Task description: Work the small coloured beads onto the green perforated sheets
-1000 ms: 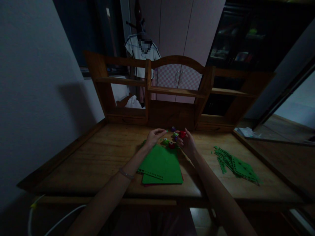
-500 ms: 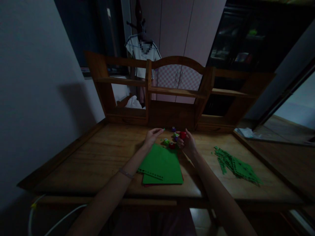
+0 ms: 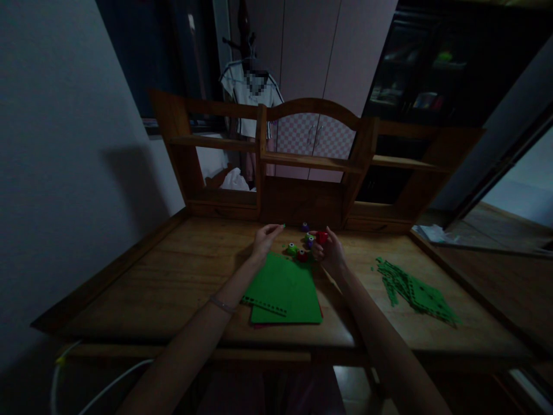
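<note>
My right hand [image 3: 330,249] is closed around a small red punch [image 3: 321,236], held just above the wooden desk [image 3: 173,276]. My left hand [image 3: 265,238] hovers to its left and pinches a tiny green paper piece [image 3: 283,225] between thumb and fingertips. Between and beyond the hands lie small punches: a green one [image 3: 292,249], a red one [image 3: 302,255], a purple one [image 3: 305,226] and another partly hidden behind my right hand. A stack of green paper sheets [image 3: 283,288] lies on the desk under my forearms, with a punched green strip [image 3: 263,304] on it.
A pile of punched green paper strips [image 3: 412,291] lies on the desk's right side. A wooden shelf unit [image 3: 302,167] rises along the back edge. A white cable [image 3: 99,386] hangs below the front left edge. The room is dim.
My left hand has drawn slightly left and back, still pinching the green piece. My right hand and the red punch have barely moved.
</note>
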The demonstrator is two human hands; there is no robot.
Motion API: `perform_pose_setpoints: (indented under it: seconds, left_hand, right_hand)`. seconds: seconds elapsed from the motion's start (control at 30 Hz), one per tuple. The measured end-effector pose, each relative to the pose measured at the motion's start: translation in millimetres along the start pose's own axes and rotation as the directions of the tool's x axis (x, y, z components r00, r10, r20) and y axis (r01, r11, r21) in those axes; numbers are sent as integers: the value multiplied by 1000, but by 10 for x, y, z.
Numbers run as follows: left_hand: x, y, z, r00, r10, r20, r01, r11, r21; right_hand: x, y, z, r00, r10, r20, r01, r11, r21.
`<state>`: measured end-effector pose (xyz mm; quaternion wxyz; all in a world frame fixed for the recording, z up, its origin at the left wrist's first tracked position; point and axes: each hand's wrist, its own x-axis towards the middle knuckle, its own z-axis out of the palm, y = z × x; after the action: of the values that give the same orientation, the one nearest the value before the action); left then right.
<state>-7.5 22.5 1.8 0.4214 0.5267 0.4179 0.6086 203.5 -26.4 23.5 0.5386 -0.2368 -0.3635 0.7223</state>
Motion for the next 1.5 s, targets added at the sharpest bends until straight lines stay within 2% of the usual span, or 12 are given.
perform_pose_setpoints:
  seconds: [0.27,0.57,0.63,0.77,0.87,0.93,1.07,1.3,1.5]
  left_hand:
    - [12,-43,1,996,84,-21,-79,983,166]
    - [-15,-72,-14,977,213,16,-202,894,400]
    - [-38,-41,-13,971,226,83,-236,830,504]
    - [-121,33,20,949,215,231,-315,599,736]
    - [-207,79,55,932,192,308,-363,467,806]
    - [-259,99,73,916,161,366,-399,426,812]
    - [-312,102,84,889,117,443,-448,420,789]
    - [-291,59,67,896,92,434,-421,484,767]
    - [-268,82,45,881,108,462,-447,513,733]
  right_hand:
    - [30,4,-32,1000,15,20,-15,1000,-4]
    - [19,0,-16,1000,7,-16,-7,1000,-25]
    - [18,-2,-10,1000,-1,-21,1,1000,-24]
    - [3,-19,20,999,7,-37,-8,1000,-29]
    - [-4,-26,37,999,0,-43,-2,999,-36]
    - [0,-23,34,999,0,-46,-2,999,-42]
    - [18,-12,13,999,3,-37,-5,999,-51]
    - [16,-16,25,999,12,-51,-14,999,-48]
    - [14,-13,16,1000,-6,-27,5,999,-52]
